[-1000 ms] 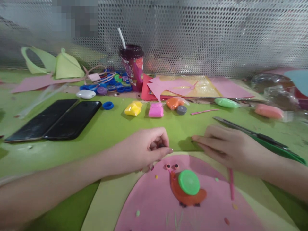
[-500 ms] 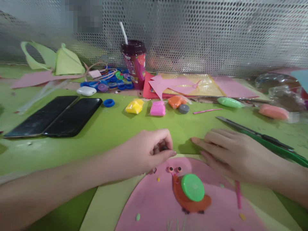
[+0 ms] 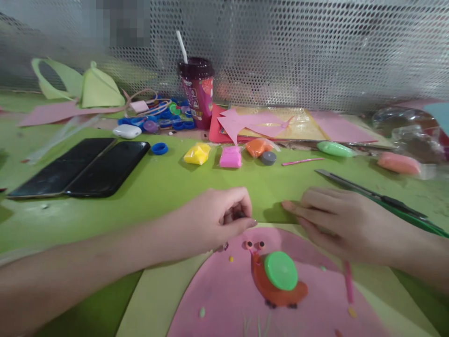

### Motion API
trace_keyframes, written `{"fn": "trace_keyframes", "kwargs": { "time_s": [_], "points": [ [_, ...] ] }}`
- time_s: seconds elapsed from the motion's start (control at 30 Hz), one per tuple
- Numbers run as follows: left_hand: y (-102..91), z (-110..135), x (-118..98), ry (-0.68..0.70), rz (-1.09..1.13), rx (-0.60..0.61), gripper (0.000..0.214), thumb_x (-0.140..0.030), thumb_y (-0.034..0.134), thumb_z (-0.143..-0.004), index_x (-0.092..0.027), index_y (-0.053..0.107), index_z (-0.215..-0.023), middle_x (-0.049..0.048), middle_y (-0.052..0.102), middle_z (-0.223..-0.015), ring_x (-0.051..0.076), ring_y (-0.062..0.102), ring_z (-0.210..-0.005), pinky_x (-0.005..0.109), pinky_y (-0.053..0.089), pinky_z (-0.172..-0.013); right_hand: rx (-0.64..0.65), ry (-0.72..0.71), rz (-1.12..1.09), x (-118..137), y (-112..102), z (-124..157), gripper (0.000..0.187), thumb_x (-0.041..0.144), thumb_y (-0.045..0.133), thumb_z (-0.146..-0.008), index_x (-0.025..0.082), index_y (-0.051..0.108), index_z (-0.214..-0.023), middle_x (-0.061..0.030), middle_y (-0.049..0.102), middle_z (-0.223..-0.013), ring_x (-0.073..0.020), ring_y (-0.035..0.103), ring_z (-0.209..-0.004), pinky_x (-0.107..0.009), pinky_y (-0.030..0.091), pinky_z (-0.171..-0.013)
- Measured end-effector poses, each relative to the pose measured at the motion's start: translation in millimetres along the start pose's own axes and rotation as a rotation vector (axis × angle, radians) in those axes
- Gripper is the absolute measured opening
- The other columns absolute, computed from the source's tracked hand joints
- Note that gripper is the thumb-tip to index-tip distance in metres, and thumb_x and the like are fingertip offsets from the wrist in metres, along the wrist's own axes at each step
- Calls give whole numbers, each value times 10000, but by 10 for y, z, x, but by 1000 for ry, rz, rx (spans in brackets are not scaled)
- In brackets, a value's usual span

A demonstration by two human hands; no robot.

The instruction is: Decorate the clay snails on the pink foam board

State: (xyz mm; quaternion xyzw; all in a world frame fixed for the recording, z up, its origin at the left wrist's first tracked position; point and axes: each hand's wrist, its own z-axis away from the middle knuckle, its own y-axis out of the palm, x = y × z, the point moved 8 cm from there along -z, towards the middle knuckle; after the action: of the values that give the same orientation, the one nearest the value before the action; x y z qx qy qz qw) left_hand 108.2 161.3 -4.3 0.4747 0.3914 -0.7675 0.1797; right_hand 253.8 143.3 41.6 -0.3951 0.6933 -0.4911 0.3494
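Observation:
My left hand (image 3: 224, 217) is closed at the top edge of the pink round sheet (image 3: 217, 290), its fingers curled toward the thumb. A small dark bit shows inside the curl, too hidden to name. My right hand (image 3: 329, 217) lies palm down with fingers stretched, the index fingertip on the green table (image 3: 164, 178); whether anything is under it I cannot tell. Between and below my hands, on the pink sheet, is an orange clay snail (image 3: 261, 281) with a green round lid (image 3: 280, 270) as its shell and two dark-centred eyes. A cream sheet (image 3: 140, 304) lies underneath.
Beyond my hands lie yellow (image 3: 197, 153), pink (image 3: 230, 157) and orange (image 3: 258, 147) clay packs. A utility knife (image 3: 372, 192) rests by my right hand. Two black phones (image 3: 108, 168) lie left; a purple cup with a straw (image 3: 198, 93) stands behind, before a perforated metal panel (image 3: 280, 47).
My right hand has slid very slightly to the right along the table. My left hand keeps its place and its curled shape. The snail and the sheets look the same.

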Motion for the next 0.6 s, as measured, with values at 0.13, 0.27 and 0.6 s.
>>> {"fn": "trace_keyframes", "kwargs": {
  "time_s": [0.13, 0.27, 0.6],
  "points": [
    [0, -5, 10, 0, -7, 0, 152, -349, 500, -892, -228, 465, -806, -95, 531, -577, 72, 509, -464, 167, 395, -432, -31, 17, 7, -69, -38, 45, 190, 171, 415, -940, 167, 556, -1067, -24, 510, -768, -133, 480, -655, -273, 384, -568],
    [7, -5, 20, 3, -1, 0, 127, -328, 500, -892, -233, 468, -815, -97, 529, -580, 71, 508, -460, 164, 394, -426, -13, -1, 66, -104, -18, 59, 224, 177, 353, -970, 176, 540, -1093, -27, 531, -816, -133, 525, -704, -271, 410, -609],
    [-11, -2, 15, 48, -5, -25, 97, -286, 508, -885, -235, 478, -808, -100, 515, -574, 65, 504, -461, 152, 384, -417, 8, -48, 114, -63, 14, 33, 246, 183, 299, -995, 157, 529, -1075, -24, 517, -789, -137, 508, -698, -274, 405, -598]
  ]
}}
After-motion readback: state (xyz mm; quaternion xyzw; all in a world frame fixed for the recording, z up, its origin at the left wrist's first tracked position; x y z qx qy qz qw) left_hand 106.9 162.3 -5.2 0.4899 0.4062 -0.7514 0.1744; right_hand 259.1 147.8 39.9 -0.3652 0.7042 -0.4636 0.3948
